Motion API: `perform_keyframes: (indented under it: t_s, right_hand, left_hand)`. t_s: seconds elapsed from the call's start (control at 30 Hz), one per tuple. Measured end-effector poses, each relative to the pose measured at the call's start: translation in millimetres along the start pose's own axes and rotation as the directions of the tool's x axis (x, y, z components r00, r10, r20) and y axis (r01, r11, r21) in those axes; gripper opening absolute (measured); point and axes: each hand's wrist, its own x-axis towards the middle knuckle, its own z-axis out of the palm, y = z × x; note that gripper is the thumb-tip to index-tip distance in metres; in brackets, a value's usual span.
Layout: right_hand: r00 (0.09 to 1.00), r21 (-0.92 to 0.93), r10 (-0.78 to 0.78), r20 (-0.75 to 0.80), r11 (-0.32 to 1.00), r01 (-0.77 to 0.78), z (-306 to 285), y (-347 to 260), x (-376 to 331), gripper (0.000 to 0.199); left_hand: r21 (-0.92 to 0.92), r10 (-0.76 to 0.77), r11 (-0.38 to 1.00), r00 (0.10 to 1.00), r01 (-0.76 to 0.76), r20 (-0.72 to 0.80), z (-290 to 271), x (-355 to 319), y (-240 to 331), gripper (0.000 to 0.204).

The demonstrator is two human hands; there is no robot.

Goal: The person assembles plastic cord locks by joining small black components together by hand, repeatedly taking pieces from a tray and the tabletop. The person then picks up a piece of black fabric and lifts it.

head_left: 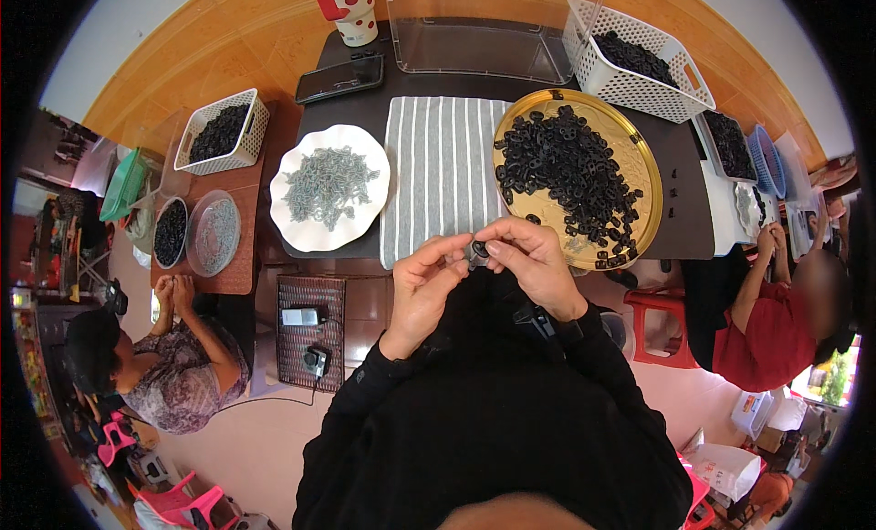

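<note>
In front of my body, at the table's near edge, my two hands meet fingertip to fingertip. My left hand (pixel 427 288) and my right hand (pixel 537 267) are both closed in a pinch around one small black plastic part (pixel 479 249). Something greyish shows just below it at the left fingertips, too small to make out. Just beyond my hands lies a grey cloth with white stripes (pixel 443 165). Left of the cloth, a white wavy-edged plate (pixel 285 221) bears a heap of small silvery metal pieces (pixel 330 185). To its right, a round gold tray (pixel 650 188) carries many black plastic parts (pixel 570 165).
A phone (pixel 339 79), a spotted tumbler (pixel 351 14) and a transparent bin (pixel 479 51) stand at the back. White baskets of black parts (pixel 639 60) (pixel 219 133) flank the table. Co-workers sit left (pixel 173 375) and right (pixel 766 334), hands at their own work. A red stool (pixel 662 329) stands nearby.
</note>
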Motion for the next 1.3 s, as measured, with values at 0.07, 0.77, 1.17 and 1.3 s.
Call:
perform_keyframes:
  t_s: [0.07, 0.77, 1.17, 1.3]
  right_hand:
    - [1.0, -0.018, -0.021, 0.008, 1.0, 0.022, -0.3, -0.2, -0.3, 0.014]
    - [0.985, -0.081, -0.162, -0.051, 0.984, 0.158, 13.3, 0.7, -3.0, 0.014]
    - [0.904, -0.426, -0.427, -0.012, 0.82, 0.382, 10.7, 10.0, -14.5, 0.031]
    - [0.897, -0.379, -0.441, -0.027, 0.835, 0.399, 11.1, 9.2, -14.8, 0.032]
  left_hand:
    - [0.0, -0.004, 1.0, 1.0, 0.004, -0.002, 0.5, 0.1, -0.4, 0.035]
    - [-0.044, -0.006, 0.999, 0.998, 0.004, -0.054, 5.1, -0.6, -6.9, 0.032]
    - [-0.048, 0.026, 0.999, 0.999, -0.027, -0.02, 6.3, -0.4, -10.9, 0.031]
    - [-0.059, 0.027, 0.998, 1.0, -0.028, -0.007, 7.4, -1.6, -10.6, 0.032]
